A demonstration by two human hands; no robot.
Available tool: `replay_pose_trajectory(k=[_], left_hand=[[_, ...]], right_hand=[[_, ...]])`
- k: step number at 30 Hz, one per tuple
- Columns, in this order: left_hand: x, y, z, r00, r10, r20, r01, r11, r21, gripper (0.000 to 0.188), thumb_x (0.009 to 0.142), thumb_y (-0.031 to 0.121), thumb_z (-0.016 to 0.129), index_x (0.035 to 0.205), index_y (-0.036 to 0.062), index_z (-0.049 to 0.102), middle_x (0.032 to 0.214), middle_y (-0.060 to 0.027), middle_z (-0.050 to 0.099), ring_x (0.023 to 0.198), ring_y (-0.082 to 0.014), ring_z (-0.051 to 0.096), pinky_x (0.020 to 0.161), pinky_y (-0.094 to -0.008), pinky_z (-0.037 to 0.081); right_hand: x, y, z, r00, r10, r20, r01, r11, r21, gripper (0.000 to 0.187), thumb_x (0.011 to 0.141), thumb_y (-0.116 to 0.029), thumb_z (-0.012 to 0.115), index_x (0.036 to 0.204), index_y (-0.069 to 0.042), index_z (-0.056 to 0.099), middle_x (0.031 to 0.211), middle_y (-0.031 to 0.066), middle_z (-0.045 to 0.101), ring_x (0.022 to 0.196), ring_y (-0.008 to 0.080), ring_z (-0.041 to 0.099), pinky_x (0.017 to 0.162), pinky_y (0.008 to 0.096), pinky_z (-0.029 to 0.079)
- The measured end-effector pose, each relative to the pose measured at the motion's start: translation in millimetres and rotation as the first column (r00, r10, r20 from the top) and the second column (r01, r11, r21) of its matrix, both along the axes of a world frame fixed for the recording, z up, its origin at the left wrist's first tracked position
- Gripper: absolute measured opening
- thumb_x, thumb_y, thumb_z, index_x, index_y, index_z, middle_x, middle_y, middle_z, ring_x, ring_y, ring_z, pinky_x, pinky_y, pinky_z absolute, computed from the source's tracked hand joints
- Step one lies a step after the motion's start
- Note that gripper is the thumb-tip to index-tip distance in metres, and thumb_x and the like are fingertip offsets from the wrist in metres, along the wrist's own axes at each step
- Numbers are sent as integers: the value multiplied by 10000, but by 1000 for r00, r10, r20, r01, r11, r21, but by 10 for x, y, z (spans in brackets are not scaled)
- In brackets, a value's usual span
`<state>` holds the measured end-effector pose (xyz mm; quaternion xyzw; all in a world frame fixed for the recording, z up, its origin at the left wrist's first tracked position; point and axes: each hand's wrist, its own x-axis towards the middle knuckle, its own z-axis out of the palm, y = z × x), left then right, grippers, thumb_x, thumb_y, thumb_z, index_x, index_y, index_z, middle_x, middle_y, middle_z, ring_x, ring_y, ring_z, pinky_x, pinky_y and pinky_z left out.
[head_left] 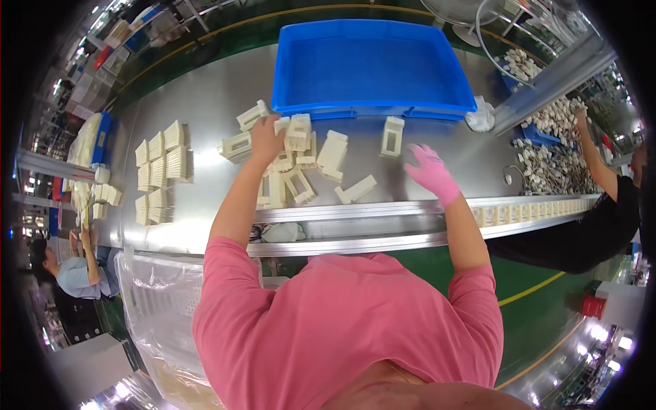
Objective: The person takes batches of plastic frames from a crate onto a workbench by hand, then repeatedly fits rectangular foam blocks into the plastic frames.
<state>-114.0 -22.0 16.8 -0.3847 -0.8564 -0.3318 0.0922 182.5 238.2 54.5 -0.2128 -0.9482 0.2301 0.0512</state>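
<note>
Loose cream plastic frames [333, 152] lie in a heap on the metal table, several with rectangular openings. My bare left hand [266, 141] is at the heap's far-left part, its fingers closed at the end of a cream plastic frame [281, 124]; its palm hides part of that piece. My right hand [434, 173] wears a pink glove and hovers near the table's front rail, fingers spread, holding nothing. Just beyond its fingertips, a single upright-looking frame [392, 137] lies apart from the heap. Another frame [356, 190] rests between the heap and the rail.
An empty blue bin [372, 113] stands behind the heap. Neat stacks of cream pieces [164, 154] sit at left. A metal channel [355, 229] edges the table, with a row of cream pieces [533, 211] at right. Co-workers are at both sides; a clear-lined crate [160, 294] stands below left.
</note>
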Motion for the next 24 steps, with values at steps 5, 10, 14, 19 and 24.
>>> replay_pose_trajectory(k=[5,10,14,19,24], left_hand=[[-528,-536,-206,937,350,-13,-322,844,-430,486,718,249,578,1172,144,442,1149,-189,413,1104,-342,369,874,-468,341],[-814,-650,-355,913,398,91,-271,758,-593,524,747,307,543,1230,178,387,1314,-194,253,1240,-344,200,956,-519,226],[-914,-490,-413,946,325,5,-243,716,-654,482,775,360,491,1209,159,431,1365,-181,173,1273,-322,136,994,-513,159],[-920,-345,-582,978,204,48,-119,729,-674,438,800,434,398,1030,115,592,1292,-161,336,1228,-287,264,977,-503,188],[-670,-315,-195,933,-47,357,259,778,-572,435,822,422,364,875,74,621,1016,-135,540,948,-289,505,863,-446,299]], right_hand=[[-765,-6,-479,961,-49,271,35,998,55,576,696,-363,542,1171,-68,406,1217,192,397,1058,370,412,866,394,372],[-872,-216,-658,934,127,334,-133,991,-7,519,713,-329,535,1146,-64,428,1100,183,505,1011,339,472,852,380,384],[-826,-382,-457,941,252,225,-151,910,-387,496,717,-313,546,1111,-28,449,1066,187,515,1018,319,471,842,355,386],[-823,-663,-394,984,146,102,-95,914,-394,475,729,-340,538,1059,-5,473,1027,195,519,980,326,482,820,351,391],[-848,-746,-450,971,155,184,-77,923,-376,462,749,-336,528,1069,-9,467,1012,192,525,952,328,496,803,360,399]])
